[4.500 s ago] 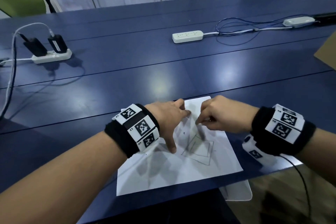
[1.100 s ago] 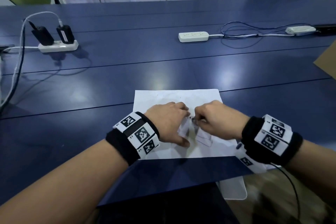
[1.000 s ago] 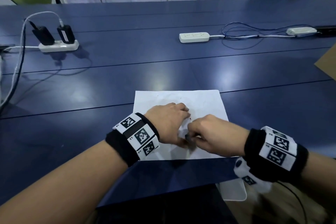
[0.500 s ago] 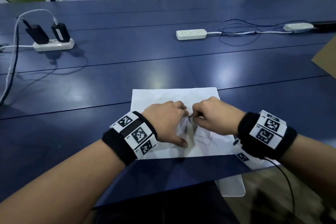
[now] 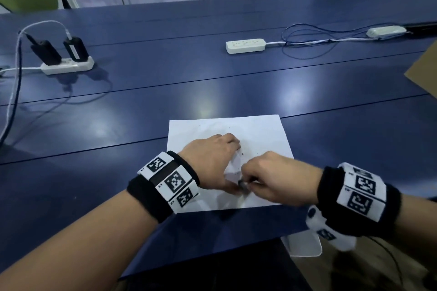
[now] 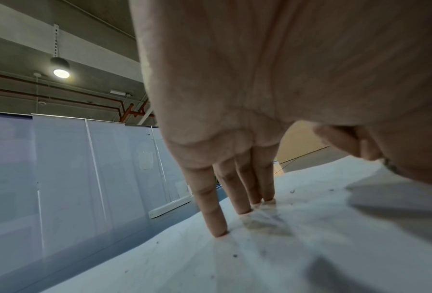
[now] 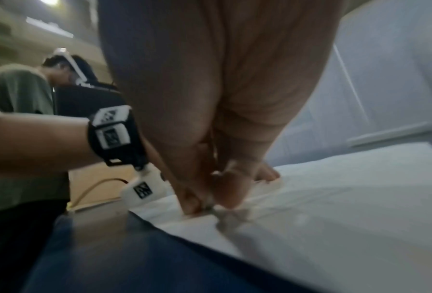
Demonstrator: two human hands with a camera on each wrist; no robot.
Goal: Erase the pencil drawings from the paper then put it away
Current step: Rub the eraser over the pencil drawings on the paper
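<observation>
We have the paper [image 5: 257,133] flat on the near part of the blue table [image 5: 165,92], its near edge close to the table's front edge. Our left hand [image 5: 214,160] lies on the sheet with its fingers [image 6: 214,208] straight and close together, tips pressed down, most likely so the sheet cannot slide or wrinkle. Just to its right, our right hand [image 5: 275,178] has its fingertips [image 7: 192,202] clamped on a small dark eraser [image 5: 242,184], pushed against the paper near the left thumb. Dark crumbs dot the sheet, so we judge the rubbing well under way; any remaining pencil lines are hidden beneath our hands. No container shows, only two power strips [image 5: 246,45] far off.
</observation>
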